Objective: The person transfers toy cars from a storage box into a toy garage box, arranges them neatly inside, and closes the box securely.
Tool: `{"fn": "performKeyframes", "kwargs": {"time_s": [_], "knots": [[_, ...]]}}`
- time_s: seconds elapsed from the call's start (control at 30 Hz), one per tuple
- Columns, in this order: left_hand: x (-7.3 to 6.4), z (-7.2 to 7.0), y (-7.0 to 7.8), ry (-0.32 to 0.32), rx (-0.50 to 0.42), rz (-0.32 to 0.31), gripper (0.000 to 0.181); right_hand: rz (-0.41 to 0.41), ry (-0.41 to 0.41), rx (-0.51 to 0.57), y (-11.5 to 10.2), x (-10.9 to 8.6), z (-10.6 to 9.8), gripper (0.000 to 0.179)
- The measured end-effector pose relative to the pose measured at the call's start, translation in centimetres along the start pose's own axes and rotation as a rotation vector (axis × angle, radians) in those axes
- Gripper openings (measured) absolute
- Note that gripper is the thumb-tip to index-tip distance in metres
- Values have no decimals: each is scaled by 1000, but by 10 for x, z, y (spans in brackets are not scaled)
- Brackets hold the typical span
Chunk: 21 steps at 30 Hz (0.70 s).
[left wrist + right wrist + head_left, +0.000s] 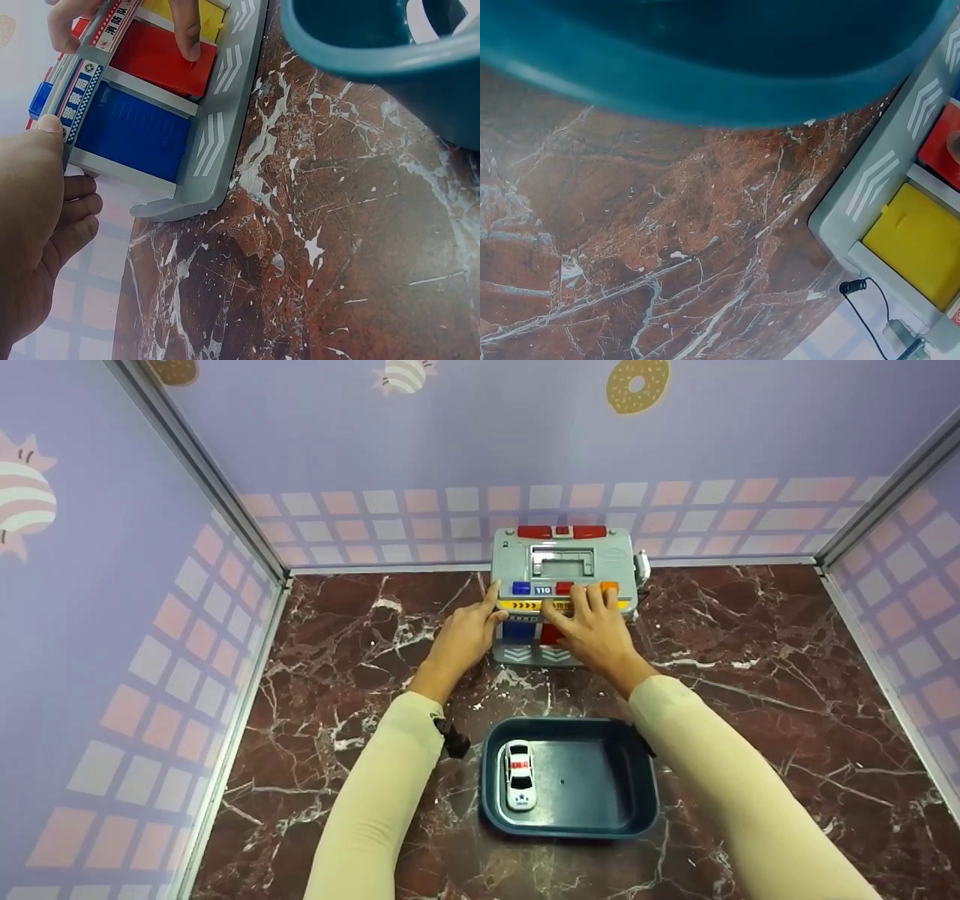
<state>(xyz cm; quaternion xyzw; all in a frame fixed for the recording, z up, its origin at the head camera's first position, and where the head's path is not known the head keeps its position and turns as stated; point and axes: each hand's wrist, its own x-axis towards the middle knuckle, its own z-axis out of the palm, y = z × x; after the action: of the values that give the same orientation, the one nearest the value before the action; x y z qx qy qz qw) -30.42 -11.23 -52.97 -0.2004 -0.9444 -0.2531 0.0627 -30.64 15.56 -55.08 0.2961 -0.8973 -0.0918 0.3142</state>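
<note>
Head view shows our left grip (466,636) curled on the left edge of the toy garage (517,559), our right grip (600,636) bent over its front, a digit on the red door (150,60), so we'd best brace the garage evenly between both, just up and right of frame centre, above the tray (592,787).

Arms (367,810) outstretched | left fingers (84,208) curled | right fingers (596,598) bent

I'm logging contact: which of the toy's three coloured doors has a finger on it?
The red rectangular door, between the blue rectangular door and yellow rectangular door, which show none.
</note>
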Motion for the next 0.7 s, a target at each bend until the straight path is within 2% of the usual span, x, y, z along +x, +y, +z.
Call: {"fn": "performKeyframes", "kwargs": {"time_s": [0.27,0.7], "knots": [[1,0,-1,-13,11,-19,66,12,-10,-3,-1,1,1,77],[1,1,-1,2,3,7,66,23,96,-30,-3,1,11,69]]}}
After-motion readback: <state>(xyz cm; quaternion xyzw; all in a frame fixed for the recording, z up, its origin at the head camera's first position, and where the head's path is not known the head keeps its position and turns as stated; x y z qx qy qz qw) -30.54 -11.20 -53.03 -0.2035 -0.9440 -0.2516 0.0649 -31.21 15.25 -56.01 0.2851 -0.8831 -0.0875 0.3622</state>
